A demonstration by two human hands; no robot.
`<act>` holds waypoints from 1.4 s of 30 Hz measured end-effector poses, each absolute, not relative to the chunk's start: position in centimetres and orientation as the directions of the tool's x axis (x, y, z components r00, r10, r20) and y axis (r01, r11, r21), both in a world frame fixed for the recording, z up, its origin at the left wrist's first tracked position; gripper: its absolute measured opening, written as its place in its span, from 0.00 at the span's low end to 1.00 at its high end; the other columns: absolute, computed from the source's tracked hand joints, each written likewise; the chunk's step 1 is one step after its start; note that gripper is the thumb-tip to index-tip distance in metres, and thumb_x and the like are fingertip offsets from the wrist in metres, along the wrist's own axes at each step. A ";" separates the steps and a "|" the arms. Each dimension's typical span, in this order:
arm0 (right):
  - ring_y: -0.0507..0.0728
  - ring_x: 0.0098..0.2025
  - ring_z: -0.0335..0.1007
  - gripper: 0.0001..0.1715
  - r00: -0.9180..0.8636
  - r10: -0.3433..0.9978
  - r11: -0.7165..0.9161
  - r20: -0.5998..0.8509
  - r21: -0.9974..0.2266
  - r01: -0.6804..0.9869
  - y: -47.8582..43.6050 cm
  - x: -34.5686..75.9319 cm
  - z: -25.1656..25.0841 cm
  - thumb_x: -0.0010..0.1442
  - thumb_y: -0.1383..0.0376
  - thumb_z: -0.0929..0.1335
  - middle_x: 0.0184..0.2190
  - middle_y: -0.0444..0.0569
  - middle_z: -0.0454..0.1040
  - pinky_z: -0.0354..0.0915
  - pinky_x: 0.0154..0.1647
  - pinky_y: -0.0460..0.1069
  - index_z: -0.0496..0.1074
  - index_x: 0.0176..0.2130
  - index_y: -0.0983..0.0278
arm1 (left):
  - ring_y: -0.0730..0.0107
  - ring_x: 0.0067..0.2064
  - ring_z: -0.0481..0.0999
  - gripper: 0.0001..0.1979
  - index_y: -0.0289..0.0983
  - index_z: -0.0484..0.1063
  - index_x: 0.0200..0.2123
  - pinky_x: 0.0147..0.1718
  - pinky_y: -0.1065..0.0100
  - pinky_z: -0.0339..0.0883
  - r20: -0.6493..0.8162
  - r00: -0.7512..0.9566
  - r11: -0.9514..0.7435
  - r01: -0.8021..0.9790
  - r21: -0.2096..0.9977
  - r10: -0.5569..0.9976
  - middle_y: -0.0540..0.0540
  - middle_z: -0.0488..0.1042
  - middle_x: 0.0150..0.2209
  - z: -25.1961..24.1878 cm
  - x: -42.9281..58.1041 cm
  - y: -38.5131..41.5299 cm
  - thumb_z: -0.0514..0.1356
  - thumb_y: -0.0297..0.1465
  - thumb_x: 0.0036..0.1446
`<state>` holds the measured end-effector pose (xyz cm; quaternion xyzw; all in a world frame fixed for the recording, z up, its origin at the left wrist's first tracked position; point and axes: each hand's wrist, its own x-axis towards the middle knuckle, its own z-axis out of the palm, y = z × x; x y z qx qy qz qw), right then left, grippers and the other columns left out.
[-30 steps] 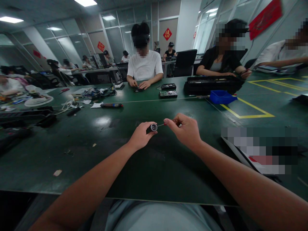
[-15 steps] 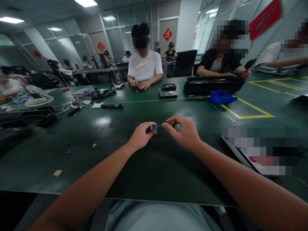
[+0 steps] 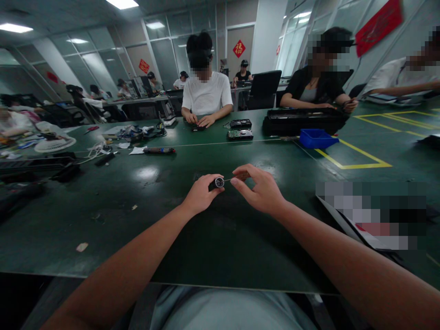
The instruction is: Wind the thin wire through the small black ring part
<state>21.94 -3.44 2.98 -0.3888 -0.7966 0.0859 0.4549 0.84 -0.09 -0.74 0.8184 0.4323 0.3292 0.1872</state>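
A small black cylinder with a silver ring round its open end is gripped by my left hand, thumb below and fingers above. Its open end faces me. From the right, the thin metal shaft of a screwdriver reaches to the edge of that ring; whether the tip touches or goes in, I cannot tell. My right hand holds the screwdriver's reddish-brown handle, which is partly hidden by the fingers. Both hands are just above the green table.
Beyond my hands lie a circuit-board device, a dark rod-like tool and a blue bin. A long black case stands behind the bin. Papers lie at right. A person in a white shirt sits opposite.
The fingers of my right hand have shifted slightly on the screwdriver, with thumb and index finger a little further apart. My left hand and the cylinder have stayed in place.
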 end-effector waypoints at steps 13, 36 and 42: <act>0.54 0.29 0.71 0.14 -0.284 0.746 0.631 0.602 -0.502 0.591 -3.6 22.0 3.0 0.69 0.59 0.61 0.29 0.46 0.76 0.62 0.31 0.49 0.72 0.45 0.63 | 0.59 0.53 0.74 0.17 0.40 0.72 0.53 0.55 0.55 0.65 0.370 0.408 -0.550 0.591 0.590 0.835 0.45 0.76 0.50 -0.8 0.7 0.0 0.64 0.32 0.60; 0.53 0.26 0.68 0.15 0.088 0.994 0.084 0.062 -0.958 -0.272 -0.1 21.8 0.5 0.61 0.53 0.67 0.24 0.44 0.68 0.75 0.39 0.56 0.69 0.32 0.61 | 0.59 0.51 0.73 0.18 0.41 0.73 0.53 0.53 0.55 0.64 0.404 0.440 -0.595 0.649 0.474 0.802 0.45 0.77 0.50 0.4 0.3 0.3 0.65 0.33 0.60; 0.53 0.30 0.70 0.14 0.173 0.958 0.248 0.229 -0.963 -0.101 -0.6 21.6 0.7 0.62 0.53 0.67 0.29 0.45 0.72 0.72 0.37 0.53 0.69 0.35 0.61 | 0.58 0.48 0.73 0.18 0.40 0.73 0.53 0.51 0.55 0.64 0.394 0.455 -0.600 0.661 0.450 0.798 0.45 0.77 0.47 0.1 0.4 0.3 0.65 0.34 0.60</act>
